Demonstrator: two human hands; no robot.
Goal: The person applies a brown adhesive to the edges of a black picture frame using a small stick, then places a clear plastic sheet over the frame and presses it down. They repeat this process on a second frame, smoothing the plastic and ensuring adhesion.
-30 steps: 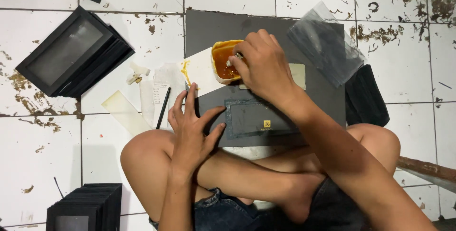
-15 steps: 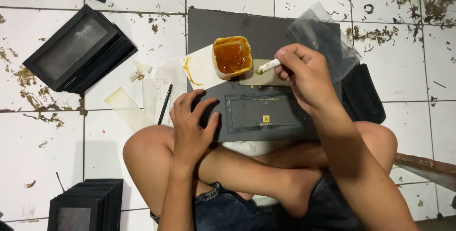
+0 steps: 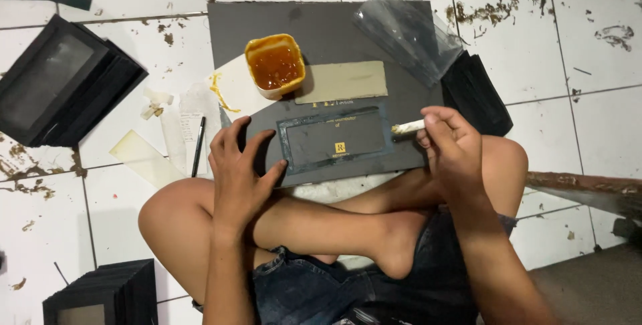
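The left hand (image 3: 239,171), fingers spread, presses the dark grey card (image 3: 334,143) at its left edge; the right hand (image 3: 453,151) pinches a small glue brush (image 3: 408,126) at the card's right edge

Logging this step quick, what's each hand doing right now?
Left hand: open, fingers spread flat on the dark card.
Right hand: closed, holding a small pale applicator stick.
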